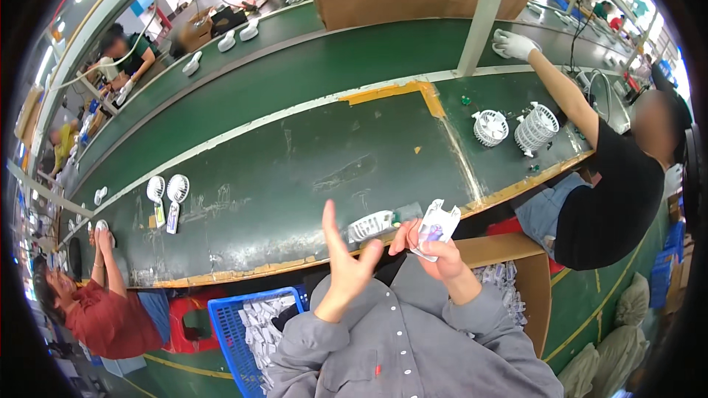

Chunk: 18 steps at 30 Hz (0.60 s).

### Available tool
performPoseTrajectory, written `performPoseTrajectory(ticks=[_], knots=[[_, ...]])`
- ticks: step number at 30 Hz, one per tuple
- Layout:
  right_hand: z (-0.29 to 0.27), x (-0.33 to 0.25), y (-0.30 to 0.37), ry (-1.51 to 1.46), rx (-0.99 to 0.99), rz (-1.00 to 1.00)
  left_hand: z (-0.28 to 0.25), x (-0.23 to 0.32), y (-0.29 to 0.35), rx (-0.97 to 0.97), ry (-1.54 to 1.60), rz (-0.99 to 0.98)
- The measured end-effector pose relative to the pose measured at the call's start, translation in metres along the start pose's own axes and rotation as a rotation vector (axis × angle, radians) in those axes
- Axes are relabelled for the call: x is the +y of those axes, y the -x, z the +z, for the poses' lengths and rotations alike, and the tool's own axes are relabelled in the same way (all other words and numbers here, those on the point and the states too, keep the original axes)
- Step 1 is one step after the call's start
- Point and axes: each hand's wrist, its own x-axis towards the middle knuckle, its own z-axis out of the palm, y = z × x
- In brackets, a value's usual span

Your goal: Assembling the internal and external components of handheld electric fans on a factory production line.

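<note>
My left hand [346, 265] is raised over the table's front edge, its thumb and fingers apart and nothing in it. To its right, my right hand [448, 262] grips a small white plastic piece with a purple print [437, 226], tilted upward between thumb and fingers. Whether the piece is wrapped I cannot tell. Just beyond my hands, a white slotted part [370, 226] lies on the green tabletop [295, 177], with a greyish see-through thing [408, 212] beside it.
A blue basket [230, 346] and a cardboard box [537, 287], both holding many white pieces, flank my lap. Two small handheld fans [177, 190] lie left; stacked white fan grilles [537, 130] stand right. Co-workers sit on both sides. A conveyor belt [295, 66] runs beyond a post [483, 18].
</note>
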Motion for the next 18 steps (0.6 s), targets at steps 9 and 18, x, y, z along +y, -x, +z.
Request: performPoseTrajectory(ticks=[9,18], knots=[[-0.019,-0.009,0.016,-0.133,-0.481,0.094,-0.011,0.028,-0.013,-0.546,0.147,0.224],[-0.04,-0.011,0.038,-0.045,-0.504,0.36,-0.04,0.057,0.0,-0.845,0.41,-0.219]])
